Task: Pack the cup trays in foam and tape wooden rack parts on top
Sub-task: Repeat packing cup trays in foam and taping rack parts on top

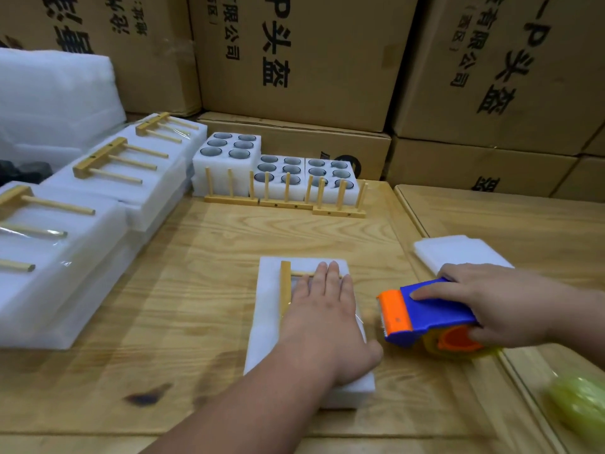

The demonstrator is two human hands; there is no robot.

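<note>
My left hand (322, 309): flat, fingers straight, pressing a wooden rack part (286, 283) onto the foam pack (268, 326) at the table's (203, 290) centre.
My right hand (497, 303): gripping the blue-and-orange tape dispenser (422, 314), just right of the pack.
Cup trays (281, 173): in foam at the table's far edge.

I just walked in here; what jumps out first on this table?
Most striking is the blue and orange tape dispenser, gripped by the right hand at the near right. Beside it, the left hand presses flat on a wooden rack part atop a white foam block. Three foam trays of cups stand at the back.
</note>
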